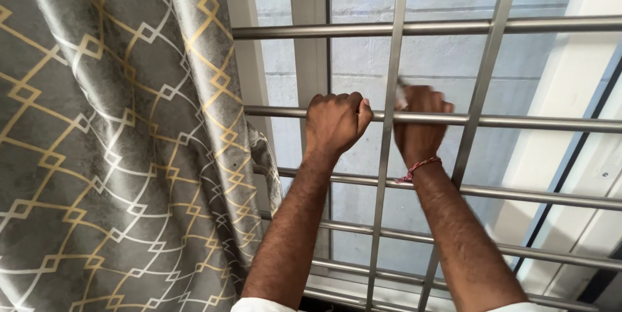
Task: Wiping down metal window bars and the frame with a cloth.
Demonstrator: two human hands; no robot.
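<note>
While clenched round the horizontal steel bar [427, 118] of the window grille [492, 27], left hand [335, 123] sits left of a vertical bar [387, 137]; right hand [420, 124] just right, gripping bar plus white cloth scrap [401, 97] (red wrist thread [418, 168]). Grey patterned curtain [116, 143] far left.

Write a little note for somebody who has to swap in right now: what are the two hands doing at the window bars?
Left hand: fist shut around the horizontal metal bar of the window grille.
Right hand: reached past the same bar, pressing a small pale cloth near the upright bar; a red thread band sits on that wrist.
The grey patterned curtain hangs pushed aside at left.
Done or left: the picture does not show which bars have been wiped; the cloth is at this middle crossing.
</note>
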